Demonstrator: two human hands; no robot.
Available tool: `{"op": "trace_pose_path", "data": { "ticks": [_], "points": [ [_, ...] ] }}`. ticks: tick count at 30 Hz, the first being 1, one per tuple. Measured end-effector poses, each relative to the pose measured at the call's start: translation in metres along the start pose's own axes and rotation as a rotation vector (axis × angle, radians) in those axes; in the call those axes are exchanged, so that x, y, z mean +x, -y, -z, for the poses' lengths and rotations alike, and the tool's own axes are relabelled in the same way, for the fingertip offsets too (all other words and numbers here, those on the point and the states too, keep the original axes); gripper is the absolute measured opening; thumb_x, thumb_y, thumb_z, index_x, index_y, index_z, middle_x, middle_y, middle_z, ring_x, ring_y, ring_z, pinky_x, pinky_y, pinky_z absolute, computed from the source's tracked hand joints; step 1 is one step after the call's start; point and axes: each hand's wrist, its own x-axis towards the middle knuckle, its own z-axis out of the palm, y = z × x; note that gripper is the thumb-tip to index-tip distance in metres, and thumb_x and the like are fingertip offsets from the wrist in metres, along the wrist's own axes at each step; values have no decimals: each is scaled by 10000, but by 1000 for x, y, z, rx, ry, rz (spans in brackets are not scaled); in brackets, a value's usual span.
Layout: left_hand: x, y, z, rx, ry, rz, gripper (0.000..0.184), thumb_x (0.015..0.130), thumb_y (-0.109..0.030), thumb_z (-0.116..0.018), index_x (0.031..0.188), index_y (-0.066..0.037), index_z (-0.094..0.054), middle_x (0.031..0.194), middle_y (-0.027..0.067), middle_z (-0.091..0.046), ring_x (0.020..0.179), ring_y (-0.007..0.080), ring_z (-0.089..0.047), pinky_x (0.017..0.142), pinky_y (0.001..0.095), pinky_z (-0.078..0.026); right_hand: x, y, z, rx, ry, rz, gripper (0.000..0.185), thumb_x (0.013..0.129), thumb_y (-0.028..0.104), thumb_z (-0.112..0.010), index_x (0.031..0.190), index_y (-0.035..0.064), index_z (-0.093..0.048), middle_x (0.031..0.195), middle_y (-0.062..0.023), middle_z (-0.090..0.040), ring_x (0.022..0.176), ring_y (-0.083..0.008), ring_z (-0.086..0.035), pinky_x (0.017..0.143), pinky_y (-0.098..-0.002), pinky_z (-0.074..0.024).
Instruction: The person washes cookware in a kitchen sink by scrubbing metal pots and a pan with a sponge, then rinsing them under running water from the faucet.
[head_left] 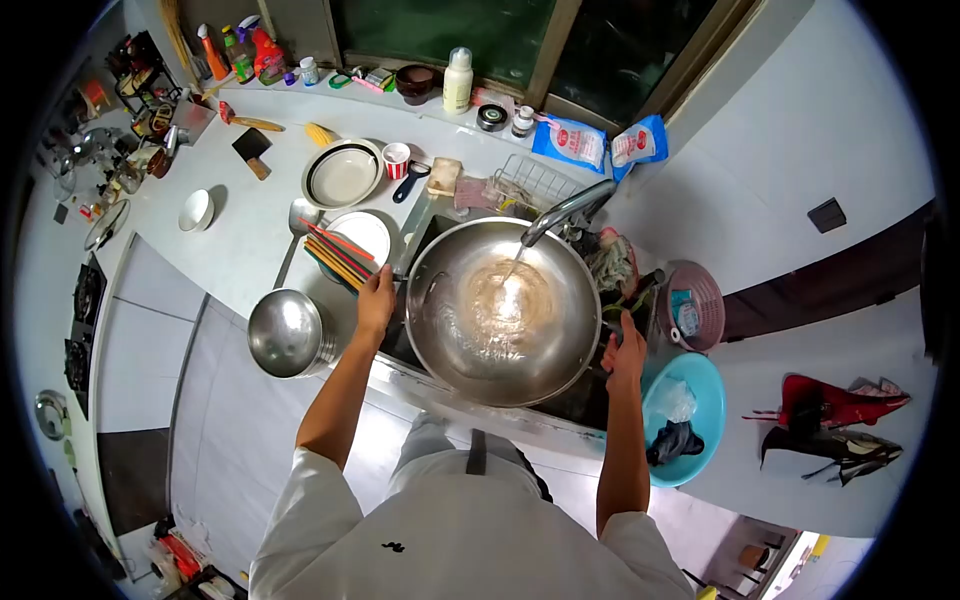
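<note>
A large steel wok [450,350] sits over the sink, with water running into it from the faucet [570,212]. My left hand [376,300] is closed at the wok's left side handle. Right beside that hand, colored chopsticks [338,256] lie across a white plate [362,232], their ends close to my fingers. My right hand [625,350] is wrapped round the wok's handle on the right. Shallow water covers the wok's bottom and reflects a bright light.
Left of the wok are a steel pot [286,335], a ladle [291,245], a bowl [343,174] and a striped cup [396,160]. A pink basket [693,305] and a blue basin [708,410] stand at right. Bottles and packets line the windowsill.
</note>
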Motion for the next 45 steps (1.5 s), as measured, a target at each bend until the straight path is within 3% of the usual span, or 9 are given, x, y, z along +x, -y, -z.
{"op": "trace_pose_path", "data": {
  "ticks": [5, 14, 22, 25, 30, 33, 37, 39, 45],
  "points": [
    [37, 43, -24, -390, 184, 401, 249, 1006, -313, -545, 874, -110, -604, 696, -27, -499, 624, 99, -471, 583, 269, -419, -27, -16, 5, -71, 80, 267, 387, 962, 374, -630, 695, 130, -491, 492, 41, -349, 367, -52, -284, 352, -244, -201],
    [63, 75, -68, -454, 84, 484, 100, 772, -187, -647, 781, -103, -593, 717, 18, -492, 676, 170, -500, 621, 322, -459, -57, -51, 2, -42, -3, 381, 398, 969, 294, -630, 657, 156, -426, 531, 49, -384, 384, -32, -304, 348, -220, -208],
    [83, 111, -102, -520, 63, 551, 89, 710, -165, -612, 703, -110, -543, 722, 30, -503, 681, 195, -498, 649, 383, -459, -73, -93, 15, -28, -23, 427, 379, 988, 237, -579, 668, 161, -390, 524, 52, -357, 401, -31, -302, 360, -211, -209],
    [85, 131, -116, -685, 39, 534, 137, 669, -153, -642, 639, -114, -514, 675, 7, -460, 601, 165, -445, 594, 321, -385, -91, -100, 18, -25, 15, 437, 347, 969, 161, -591, 681, 120, -403, 584, 58, -389, 493, -29, -340, 439, -222, -248],
    [85, 198, -126, -860, 84, 650, 69, 699, -154, -522, 632, -156, -503, 667, 17, -469, 625, 217, -471, 609, 361, -432, -106, -112, 27, -260, -23, 558, 314, 897, 137, -659, 679, 60, -446, 574, 43, -399, 547, -39, -325, 485, -250, -246],
    [48, 160, -121, -894, 203, 643, 103, 732, -185, -451, 642, -167, -497, 686, 36, -524, 661, 255, -512, 648, 401, -465, -113, -109, 26, -337, -66, 623, 324, 864, 144, -690, 662, 53, -453, 541, 48, -388, 536, -38, -318, 479, -254, -236],
    [21, 125, -121, -902, 94, 624, 219, 755, -232, -462, 859, -94, -597, 917, 106, -611, 882, 329, -619, 829, 492, -513, -127, -92, 23, -447, -42, 677, 308, 859, 138, -689, 665, 61, -462, 529, 39, -372, 523, -40, -307, 472, -263, -225],
    [19, 125, -118, -850, 70, 646, 190, 800, -230, -447, 627, -158, -481, 637, 31, -481, 580, 222, -495, 619, 375, -459, -130, -86, 23, -487, -55, 702, 307, 863, 125, -684, 668, 59, -455, 535, 30, -376, 531, -43, -313, 475, -263, -235],
    [19, 86, -84, -641, 71, 550, 117, 785, -171, -575, 740, -70, -537, 745, 21, -477, 678, 206, -544, 654, 429, -507, -81, -84, 51, -195, -118, 703, 296, 926, 94, -631, 696, 60, -448, 585, 43, -403, 549, -36, -325, 477, -243, -255]
  ]
}}
